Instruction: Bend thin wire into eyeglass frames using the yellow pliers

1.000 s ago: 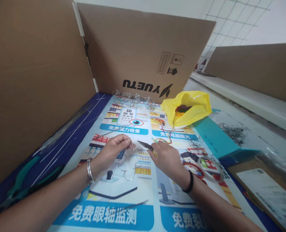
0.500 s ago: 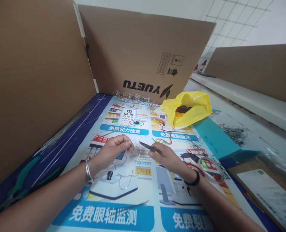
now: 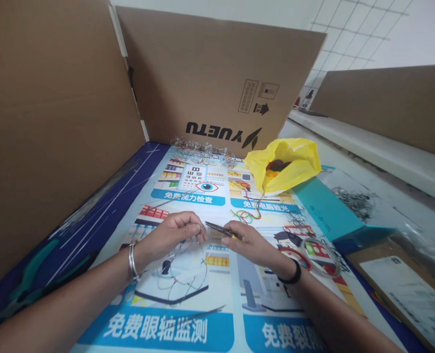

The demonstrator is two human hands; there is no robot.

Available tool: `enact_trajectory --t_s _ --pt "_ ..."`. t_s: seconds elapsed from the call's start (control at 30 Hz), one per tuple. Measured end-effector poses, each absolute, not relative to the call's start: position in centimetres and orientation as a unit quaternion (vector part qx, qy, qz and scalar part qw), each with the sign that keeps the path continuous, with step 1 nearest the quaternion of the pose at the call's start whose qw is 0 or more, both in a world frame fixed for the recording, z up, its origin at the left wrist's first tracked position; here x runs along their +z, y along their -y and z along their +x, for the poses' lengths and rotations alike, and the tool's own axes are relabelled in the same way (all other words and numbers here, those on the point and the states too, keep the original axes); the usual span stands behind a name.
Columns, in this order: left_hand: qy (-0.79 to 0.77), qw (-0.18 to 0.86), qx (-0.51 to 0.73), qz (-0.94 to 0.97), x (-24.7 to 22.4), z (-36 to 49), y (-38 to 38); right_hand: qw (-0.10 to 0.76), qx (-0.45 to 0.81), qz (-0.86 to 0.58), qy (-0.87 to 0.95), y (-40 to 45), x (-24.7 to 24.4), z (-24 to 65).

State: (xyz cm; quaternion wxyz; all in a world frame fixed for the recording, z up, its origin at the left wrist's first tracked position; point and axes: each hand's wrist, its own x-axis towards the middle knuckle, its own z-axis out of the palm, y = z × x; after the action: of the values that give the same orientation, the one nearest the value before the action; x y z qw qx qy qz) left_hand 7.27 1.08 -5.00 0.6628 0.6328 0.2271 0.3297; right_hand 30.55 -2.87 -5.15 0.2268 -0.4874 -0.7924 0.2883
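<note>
My left hand (image 3: pixel 182 231) is pinched on a thin wire (image 3: pixel 205 264) that hangs below it in loose loops. A few tiny reddish beads or knots show along the wire. My right hand (image 3: pixel 252 240) grips a dark tool with a slim pointed nose (image 3: pixel 217 228) and a bit of yellow by its handle. Whether it is fine pliers or small scissors I cannot tell. Its tip points left, close to my left fingertips; contact is unclear. My fingers cover most of the handle.
Tangled wire pieces (image 3: pixel 202 147) lie along the back cardboard wall (image 3: pixel 217 73). A yellow bag (image 3: pixel 298 169) with coloured cord stands behind my right hand. Teal-handled pliers (image 3: pixel 37 267) lie at left, a clear-rimmed spool (image 3: pixel 337 260) at right, and thin rods (image 3: pixel 202 314) in front.
The tool in my right hand has shifted slightly left, its tip now nearer my left fingers. The wire loops below have swung and changed shape.
</note>
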Motion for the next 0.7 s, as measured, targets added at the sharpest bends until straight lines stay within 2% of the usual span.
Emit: enact_trajectory --t_s 0.5,0.7 --pt "-0.188 0.727 0.331 0.572 -4.72 7.44 -0.64 0.257 0.371 -0.443 0.775 3.17 -5.33 30.20" --pt "-0.262 0.670 0.343 0.603 -4.97 7.69 -0.92 0.264 0.321 -0.491 0.766 3.05 -5.46 29.94"
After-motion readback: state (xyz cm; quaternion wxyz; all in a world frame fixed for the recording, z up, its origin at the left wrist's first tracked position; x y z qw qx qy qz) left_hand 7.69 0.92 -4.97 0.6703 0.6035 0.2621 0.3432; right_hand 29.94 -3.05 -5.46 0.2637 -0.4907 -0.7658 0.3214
